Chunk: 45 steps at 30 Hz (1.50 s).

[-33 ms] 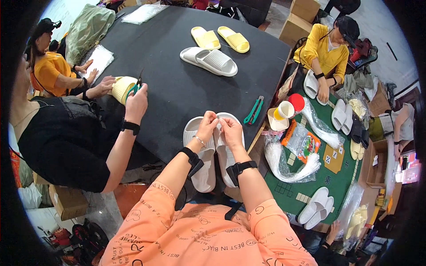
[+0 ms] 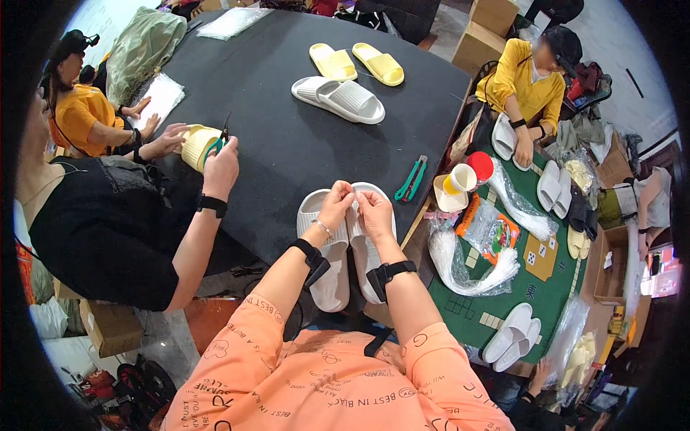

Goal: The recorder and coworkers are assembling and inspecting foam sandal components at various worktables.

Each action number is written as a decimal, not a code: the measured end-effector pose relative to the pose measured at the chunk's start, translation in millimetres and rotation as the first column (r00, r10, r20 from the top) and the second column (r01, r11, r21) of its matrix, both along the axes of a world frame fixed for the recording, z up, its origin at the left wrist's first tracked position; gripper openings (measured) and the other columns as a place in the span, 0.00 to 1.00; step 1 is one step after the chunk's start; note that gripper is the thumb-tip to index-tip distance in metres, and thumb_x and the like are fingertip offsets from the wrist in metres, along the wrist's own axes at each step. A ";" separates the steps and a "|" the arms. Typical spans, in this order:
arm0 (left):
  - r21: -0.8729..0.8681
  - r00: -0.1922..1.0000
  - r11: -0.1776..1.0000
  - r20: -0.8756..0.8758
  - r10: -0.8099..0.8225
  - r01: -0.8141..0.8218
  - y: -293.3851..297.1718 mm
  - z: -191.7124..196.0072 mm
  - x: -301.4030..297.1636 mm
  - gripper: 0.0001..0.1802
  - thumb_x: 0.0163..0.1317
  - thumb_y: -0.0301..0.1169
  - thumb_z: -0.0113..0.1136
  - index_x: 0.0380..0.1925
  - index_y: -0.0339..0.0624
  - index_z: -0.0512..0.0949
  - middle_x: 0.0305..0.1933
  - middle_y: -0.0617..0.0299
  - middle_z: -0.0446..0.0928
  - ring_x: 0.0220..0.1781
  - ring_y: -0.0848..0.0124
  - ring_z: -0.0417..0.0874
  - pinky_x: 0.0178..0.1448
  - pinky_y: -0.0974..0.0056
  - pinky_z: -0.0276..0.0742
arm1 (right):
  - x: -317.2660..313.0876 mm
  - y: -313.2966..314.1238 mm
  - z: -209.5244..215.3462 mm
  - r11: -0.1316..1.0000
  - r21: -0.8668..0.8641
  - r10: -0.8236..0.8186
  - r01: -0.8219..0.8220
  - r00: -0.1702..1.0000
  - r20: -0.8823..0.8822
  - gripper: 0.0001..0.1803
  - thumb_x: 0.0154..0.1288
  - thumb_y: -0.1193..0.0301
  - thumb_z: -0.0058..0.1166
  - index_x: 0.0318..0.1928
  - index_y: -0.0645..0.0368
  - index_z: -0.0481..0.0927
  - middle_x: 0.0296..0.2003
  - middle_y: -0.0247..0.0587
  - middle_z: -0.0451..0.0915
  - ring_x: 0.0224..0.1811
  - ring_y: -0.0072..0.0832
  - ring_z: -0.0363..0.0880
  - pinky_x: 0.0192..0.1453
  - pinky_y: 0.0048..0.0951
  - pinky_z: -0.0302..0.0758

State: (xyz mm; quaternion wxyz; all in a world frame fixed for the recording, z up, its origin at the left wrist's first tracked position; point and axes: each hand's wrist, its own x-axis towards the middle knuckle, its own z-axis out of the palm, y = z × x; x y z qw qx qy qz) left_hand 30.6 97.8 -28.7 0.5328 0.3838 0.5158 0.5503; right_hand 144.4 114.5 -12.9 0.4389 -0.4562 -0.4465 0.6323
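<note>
Grey slippers [image 2: 331,273] lay at the near edge of the desk [image 2: 269,169], long axes running away from the person. Over their inner sides, left hand [image 2: 334,206] and right hand [image 2: 374,212] met, fingers [image 2: 366,200] pinched; whether around anything could not be told.

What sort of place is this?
Probably a small slipper workshop: grey slippers below the wearer's hands, yellow slippers on a black table, and cardboard boxes beyond it.
</note>
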 end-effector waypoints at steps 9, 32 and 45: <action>0.028 0.911 0.998 -0.408 0.065 -0.059 -6.1 11.1 12.4 0.05 0.56 0.27 0.50 0.27 0.37 0.71 0.21 0.63 0.73 0.24 0.77 0.70 0.29 0.71 0.67 | 5.0 0.4 -11.6 0.998 0.052 -0.031 0.029 0.998 0.051 0.05 0.59 0.71 0.48 0.30 0.59 0.74 0.17 0.25 0.69 0.17 0.10 0.63 0.19 0.13 0.60; 0.001 0.856 1.000 -0.517 -0.013 0.015 -6.1 17.1 9.1 0.06 0.57 0.29 0.50 0.30 0.38 0.72 0.21 0.66 0.70 0.24 0.79 0.67 0.29 0.71 0.65 | 10.2 -1.9 -11.0 0.981 0.189 -0.093 0.042 0.958 0.271 0.04 0.56 0.75 0.49 0.28 0.63 0.74 0.23 0.30 0.75 0.24 0.13 0.68 0.29 0.17 0.67; -0.033 0.931 0.998 -0.360 -0.069 0.061 -1.7 7.1 4.3 0.05 0.56 0.28 0.50 0.29 0.38 0.72 0.22 0.68 0.70 0.25 0.79 0.66 0.30 0.73 0.65 | 17.0 4.2 -9.0 0.981 0.191 -0.013 -0.037 0.966 0.258 0.04 0.53 0.75 0.50 0.27 0.63 0.75 0.21 0.35 0.76 0.22 0.16 0.71 0.28 0.21 0.68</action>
